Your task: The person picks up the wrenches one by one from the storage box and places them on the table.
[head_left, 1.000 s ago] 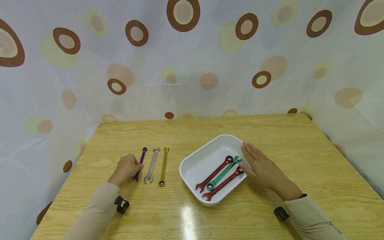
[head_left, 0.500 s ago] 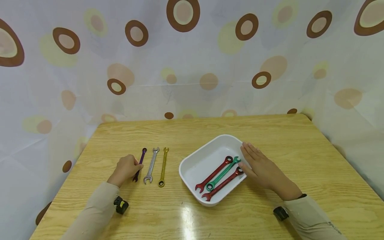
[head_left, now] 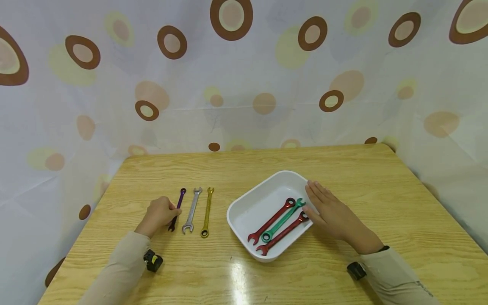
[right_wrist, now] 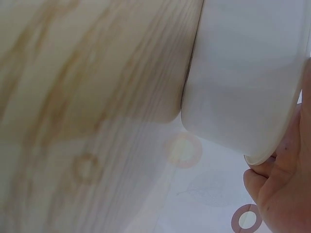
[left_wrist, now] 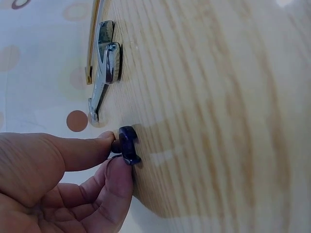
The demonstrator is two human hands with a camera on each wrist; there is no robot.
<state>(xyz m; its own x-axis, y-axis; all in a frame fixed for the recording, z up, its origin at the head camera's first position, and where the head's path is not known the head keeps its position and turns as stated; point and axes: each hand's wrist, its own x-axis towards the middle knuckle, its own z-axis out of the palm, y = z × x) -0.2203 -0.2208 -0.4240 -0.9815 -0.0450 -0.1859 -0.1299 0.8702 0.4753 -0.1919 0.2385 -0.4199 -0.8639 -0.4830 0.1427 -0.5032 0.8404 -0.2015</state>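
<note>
In the head view, my left hand [head_left: 158, 215] pinches a purple wrench [head_left: 181, 198] at its shank between thumb and finger. The left wrist view shows the wrench's purple end [left_wrist: 128, 144] just past the fingertips, close to the table. Right of it lie a silver wrench [head_left: 192, 209] and a gold wrench [head_left: 208, 212], roughly parallel. My right hand [head_left: 333, 218] rests with straight fingers on the right rim of a white plastic tub [head_left: 248, 205]. Inside the tub lie a red wrench [head_left: 271, 221], a green wrench [head_left: 284, 220] and a second red wrench [head_left: 284, 234].
A wood-grain table [head_left: 343, 169] carries everything. Behind and beside it hangs a pale curtain [head_left: 244, 84] with brown and yellow circles. In the right wrist view, the tub's outer wall [right_wrist: 243, 77] stands on the table beside the hand.
Hardly anything differs. The whole head view has shifted very slightly left; the left hand keeps its pinch on the purple wrench and the right hand stays at the tub's rim.
</note>
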